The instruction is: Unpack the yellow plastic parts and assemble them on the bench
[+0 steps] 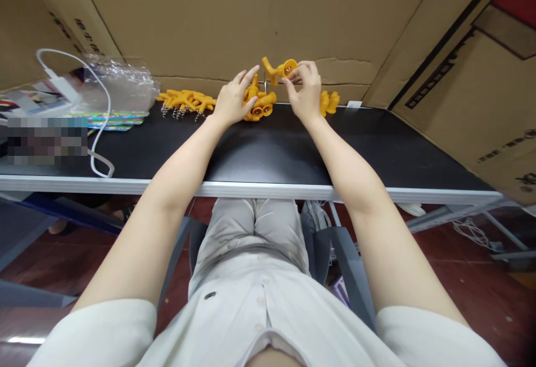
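From the head camera, the right hand (306, 92) pinches an orange plastic piece (280, 69) between thumb and fingertips, holding it raised above the far edge of the black tabletop (268, 152). The piece juts leftward from those fingertips, its long axis roughly level and its cup-shaped end nearest the hand; what looks like a thin metal pin or spring hangs beneath it, though that is too small to be sure of. The left hand (235, 100) lies just below and to the left, fingers loosely spread and resting on a small heap of orange pieces (258, 105), so the right hand is the closer of the two to the raised piece. More orange pieces with springs (186, 101) lie farther left, beside a clear plastic bag (121, 85) and a white cable (100, 132). Cardboard walls (209, 15) close in the table at the back and right.
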Demonstrator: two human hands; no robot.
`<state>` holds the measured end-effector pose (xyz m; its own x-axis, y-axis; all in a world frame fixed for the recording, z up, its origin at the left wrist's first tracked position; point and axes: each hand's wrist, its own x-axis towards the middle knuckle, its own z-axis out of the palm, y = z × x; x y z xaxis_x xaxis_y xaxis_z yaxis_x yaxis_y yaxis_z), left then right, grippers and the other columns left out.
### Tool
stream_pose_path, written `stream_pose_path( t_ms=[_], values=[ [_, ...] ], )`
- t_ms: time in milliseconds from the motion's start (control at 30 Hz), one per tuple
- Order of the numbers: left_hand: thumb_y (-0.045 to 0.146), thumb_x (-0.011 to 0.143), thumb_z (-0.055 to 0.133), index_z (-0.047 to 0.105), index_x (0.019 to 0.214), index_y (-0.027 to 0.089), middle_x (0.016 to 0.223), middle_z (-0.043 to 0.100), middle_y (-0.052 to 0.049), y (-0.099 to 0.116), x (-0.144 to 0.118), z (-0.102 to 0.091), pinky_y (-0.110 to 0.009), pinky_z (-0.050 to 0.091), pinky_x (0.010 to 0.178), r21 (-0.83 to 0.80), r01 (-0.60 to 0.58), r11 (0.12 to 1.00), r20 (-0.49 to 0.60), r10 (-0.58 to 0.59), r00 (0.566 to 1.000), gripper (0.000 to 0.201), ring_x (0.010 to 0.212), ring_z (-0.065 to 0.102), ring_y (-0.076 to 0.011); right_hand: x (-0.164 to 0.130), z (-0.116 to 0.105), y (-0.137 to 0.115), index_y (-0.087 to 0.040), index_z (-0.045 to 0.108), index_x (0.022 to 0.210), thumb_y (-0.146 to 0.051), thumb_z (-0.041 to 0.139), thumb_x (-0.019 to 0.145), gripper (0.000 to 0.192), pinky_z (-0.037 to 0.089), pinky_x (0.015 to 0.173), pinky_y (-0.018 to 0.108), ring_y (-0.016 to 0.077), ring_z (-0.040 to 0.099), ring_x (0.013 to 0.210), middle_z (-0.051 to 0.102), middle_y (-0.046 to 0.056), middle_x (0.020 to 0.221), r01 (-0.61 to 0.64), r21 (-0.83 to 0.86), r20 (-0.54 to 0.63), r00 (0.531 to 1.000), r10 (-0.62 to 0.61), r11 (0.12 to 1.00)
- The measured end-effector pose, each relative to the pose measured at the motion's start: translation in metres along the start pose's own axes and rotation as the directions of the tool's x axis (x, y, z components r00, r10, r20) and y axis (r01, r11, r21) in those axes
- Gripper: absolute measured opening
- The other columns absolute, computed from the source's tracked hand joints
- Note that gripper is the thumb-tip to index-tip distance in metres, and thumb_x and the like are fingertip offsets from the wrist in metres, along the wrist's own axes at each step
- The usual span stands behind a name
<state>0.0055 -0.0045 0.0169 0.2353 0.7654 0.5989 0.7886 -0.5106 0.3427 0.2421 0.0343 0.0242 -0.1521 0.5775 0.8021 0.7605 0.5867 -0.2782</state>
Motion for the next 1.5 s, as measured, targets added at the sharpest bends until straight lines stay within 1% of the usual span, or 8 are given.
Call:
stream_pose_path(
  t_ms=[167, 333, 600, 933, 1100, 1267, 1367, 1500],
  values=[
    [0.043, 0.097, 0.063, 0.052, 0.171, 0.034, 0.163, 0.065, -0.013, -0.001, 0.001, 0.006, -0.057, 0.048, 0.127, 0.014, 0.116, 0.993, -0.057, -0.115, 0.992, 0.075, 0.147, 0.064, -0.0418, 0.007, 0.020, -0.009, -0.027, 0.059, 0.093, -0.104, 0.052, 0.090, 0.077, 0.066, 0.087, 0.042, 0.0214, 0.077, 0.089, 0.075, 0.005, 0.104, -0.029, 0.477, -0.052, 0.997, 0.061, 0.878],
    [0.042, 0.100, 0.062, 0.068, 0.151, 0.036, 0.148, 0.071, -0.013, -0.006, 0.002, 0.001, -0.056, 0.050, 0.124, 0.014, 0.213, 0.977, -0.125, -0.210, 0.970, 0.052, 0.147, 0.062, -0.0426, 0.010, 0.030, -0.003, -0.028, 0.062, 0.099, -0.105, 0.062, 0.081, 0.079, 0.067, 0.094, 0.046, 0.0252, 0.080, 0.097, 0.074, 0.004, 0.103, -0.157, 0.558, 0.122, 0.987, 0.106, 0.815],
    [0.033, 0.100, 0.059, 0.068, 0.155, 0.039, 0.156, 0.058, -0.015, 0.022, -0.004, -0.020, -0.053, 0.052, 0.114, 0.141, 0.279, 0.950, -0.047, -0.275, 0.960, 0.055, 0.137, 0.067, -0.0457, 0.006, 0.014, 0.002, -0.024, 0.072, 0.124, -0.097, 0.061, 0.092, 0.080, 0.062, 0.109, 0.051, 0.0306, 0.077, 0.115, 0.079, 0.010, 0.116, -0.128, 0.329, 0.270, 0.962, 0.036, 0.936],
    [0.024, 0.097, 0.061, 0.074, 0.150, 0.028, 0.142, 0.071, -0.015, 0.027, -0.007, -0.016, -0.046, 0.054, 0.108, 0.286, 0.145, 0.947, 0.005, -0.153, 0.988, 0.054, 0.126, 0.071, -0.0393, -0.001, -0.012, -0.007, -0.020, 0.073, 0.130, -0.047, 0.067, 0.106, 0.036, 0.050, 0.119, 0.063, 0.0426, 0.066, 0.136, 0.071, 0.019, 0.143, 0.145, -0.092, 0.473, 0.877, -0.085, 0.985],
    [0.029, 0.089, 0.074, 0.085, 0.119, 0.017, 0.099, 0.077, -0.010, 0.031, -0.001, -0.014, -0.041, 0.057, 0.105, 0.137, 0.203, 0.969, 0.100, -0.218, 0.971, 0.034, 0.112, 0.073, -0.0343, -0.007, -0.034, -0.038, -0.018, 0.063, 0.141, -0.009, 0.043, 0.105, 0.042, 0.037, 0.131, 0.059, 0.0389, 0.056, 0.151, 0.065, 0.019, 0.154, 0.239, -0.352, 0.427, 0.902, -0.072, 0.905],
    [0.031, 0.083, 0.074, 0.083, 0.087, 0.017, 0.059, 0.054, -0.001, 0.037, -0.003, -0.022, -0.035, 0.059, 0.073, -0.120, 0.346, 0.931, 0.432, -0.265, 0.862, 0.017, 0.071, 0.069, -0.0247, -0.007, -0.033, -0.033, -0.019, 0.064, 0.137, -0.001, 0.030, 0.101, 0.053, 0.028, 0.137, 0.059, 0.0347, 0.057, 0.151, 0.069, 0.017, 0.152, 0.232, -0.379, 0.348, 0.933, -0.094, 0.896],
    [0.030, 0.081, 0.072, 0.081, 0.081, 0.019, 0.055, 0.050, 0.000, 0.041, -0.007, -0.025, -0.033, 0.053, 0.062, -0.247, 0.425, 0.871, 0.499, -0.262, 0.826, 0.014, 0.060, 0.064, -0.0217, -0.001, -0.034, -0.011, -0.021, 0.062, 0.129, -0.006, 0.047, 0.097, 0.038, 0.031, 0.134, 0.063, 0.0383, 0.057, 0.146, 0.069, 0.018, 0.149, 0.123, -0.309, 0.239, 0.970, -0.048, 0.943],
    [0.023, 0.085, 0.070, 0.077, 0.079, 0.017, 0.057, 0.052, -0.002, 0.039, -0.005, -0.020, -0.034, 0.052, 0.063, -0.409, 0.482, 0.775, 0.417, -0.311, 0.854, 0.011, 0.062, 0.067, -0.0227, 0.009, -0.048, 0.018, -0.029, 0.056, 0.108, -0.020, 0.070, 0.100, 0.018, 0.036, 0.127, 0.062, 0.0358, 0.052, 0.137, 0.067, 0.017, 0.145, -0.209, -0.119, -0.039, 0.978, 0.206, 0.971]
  ],
)
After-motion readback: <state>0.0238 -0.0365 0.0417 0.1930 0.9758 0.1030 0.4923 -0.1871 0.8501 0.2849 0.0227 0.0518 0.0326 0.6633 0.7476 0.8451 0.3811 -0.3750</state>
